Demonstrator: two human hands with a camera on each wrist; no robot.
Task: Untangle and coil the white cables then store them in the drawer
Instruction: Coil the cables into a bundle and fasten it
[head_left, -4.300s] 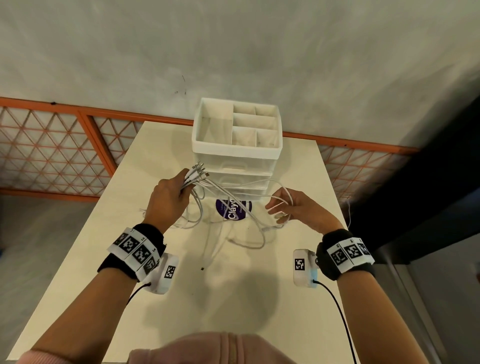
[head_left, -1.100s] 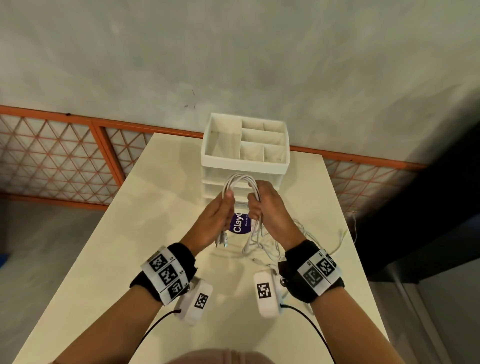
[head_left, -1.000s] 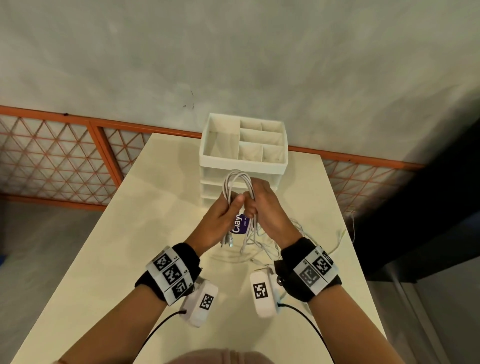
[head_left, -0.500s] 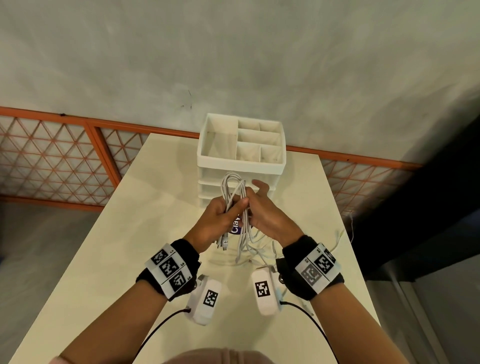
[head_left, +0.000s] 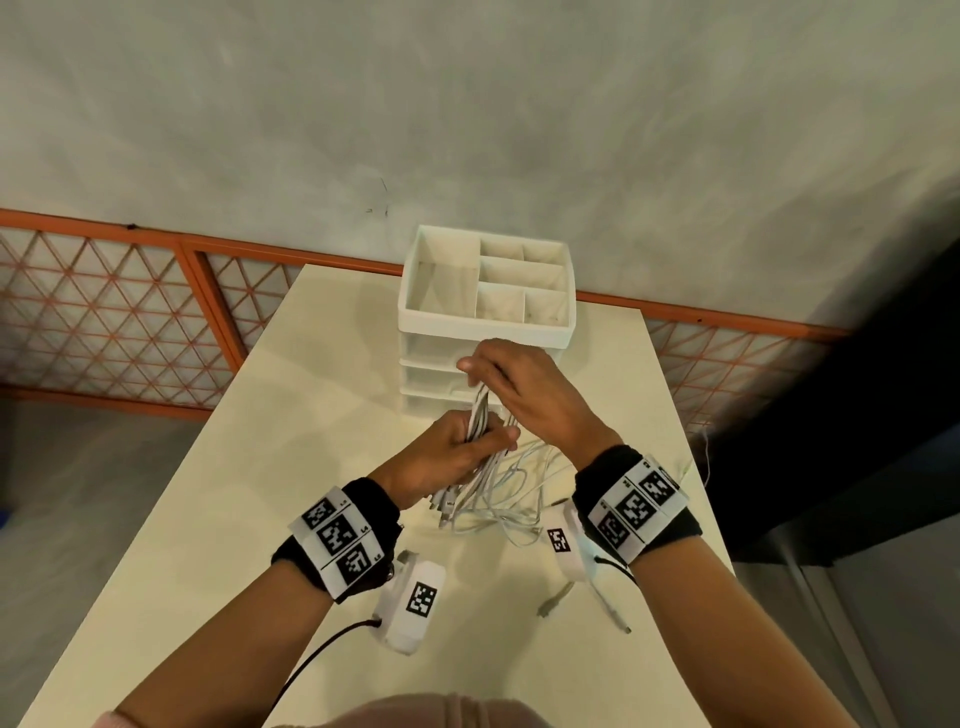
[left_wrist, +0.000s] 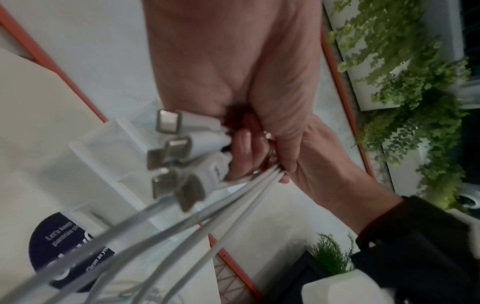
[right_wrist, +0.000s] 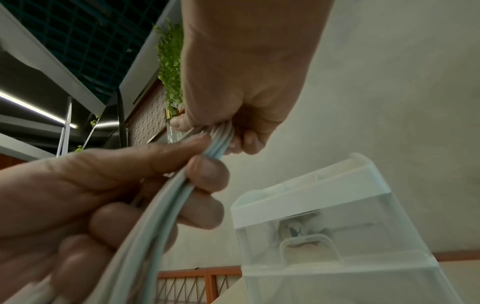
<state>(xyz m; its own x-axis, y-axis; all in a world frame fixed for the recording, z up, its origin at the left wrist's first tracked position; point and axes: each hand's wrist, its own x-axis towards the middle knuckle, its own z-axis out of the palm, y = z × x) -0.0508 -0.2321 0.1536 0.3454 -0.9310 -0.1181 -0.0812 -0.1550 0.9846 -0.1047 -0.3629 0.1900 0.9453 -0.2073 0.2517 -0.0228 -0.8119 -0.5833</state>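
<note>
**Head view: cables gathered into one bundle over the bench**

The left hand is clenched around the white cables near their plugs, while the right hand — moments ago level with it — has risen, fingers curled round the strands in front of the drawer unit. Loose loops trail on the bench — coiling looks barely begun, the drawers closed.

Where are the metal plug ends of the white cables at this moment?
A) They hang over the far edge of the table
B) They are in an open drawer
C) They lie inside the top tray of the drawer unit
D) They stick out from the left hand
D: in the left wrist view the plug ends stick out of the left hand, which grips the white cables.
</note>
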